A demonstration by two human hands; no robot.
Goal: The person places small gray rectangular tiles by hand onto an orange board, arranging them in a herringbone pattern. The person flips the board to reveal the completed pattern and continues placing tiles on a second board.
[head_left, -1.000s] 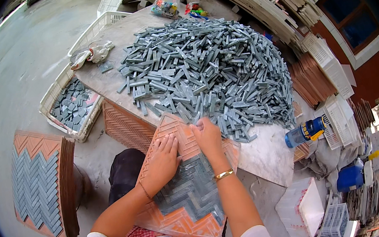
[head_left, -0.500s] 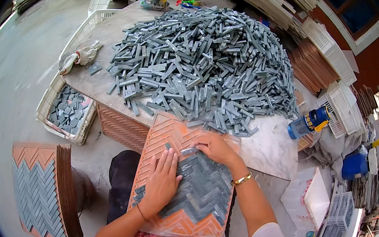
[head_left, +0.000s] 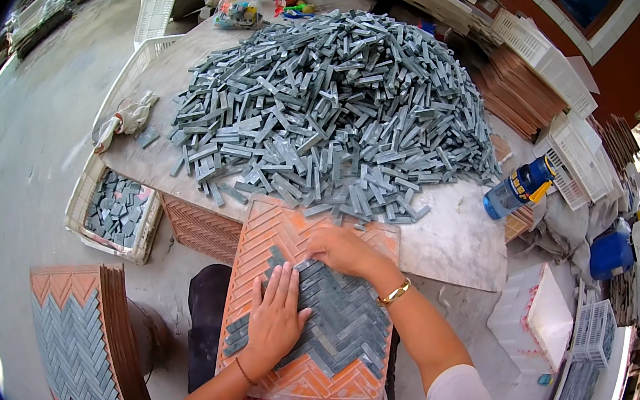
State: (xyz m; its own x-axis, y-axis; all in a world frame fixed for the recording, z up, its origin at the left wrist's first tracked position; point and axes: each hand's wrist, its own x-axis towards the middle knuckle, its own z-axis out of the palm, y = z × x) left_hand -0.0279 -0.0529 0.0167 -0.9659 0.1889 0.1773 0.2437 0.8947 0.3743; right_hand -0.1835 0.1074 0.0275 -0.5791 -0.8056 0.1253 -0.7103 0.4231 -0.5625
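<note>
An orange tray (head_left: 290, 219) with moulded zigzag grooves lies tilted across my lap, its far end at the worktable. Grey stone strip tiles (head_left: 337, 313) fill its middle in a herringbone pattern; orange grooves show bare at both ends. My left hand (head_left: 277, 314) rests flat on the laid tiles, fingers stretched out and close together. At the far edge of the pattern my right hand (head_left: 347, 255), with a gold bracelet at the wrist, has its fingers bent and pinched on a strip tile (head_left: 303, 265), mostly hidden under them.
A large heap of loose strip tiles (head_left: 331, 107) covers the worktable (head_left: 458, 237). A blue bottle (head_left: 519, 188) stands at its right. On the left are a stack of trays (head_left: 122, 345) topped by a tiled one and a white crate (head_left: 146, 241) of small tiles. A styrofoam box (head_left: 524, 318) sits lower right.
My right hand has moved slightly left and down with the strip tile, at the pattern's far edge. More tiles show beyond my left fingertips. The whole view has shifted a little.
</note>
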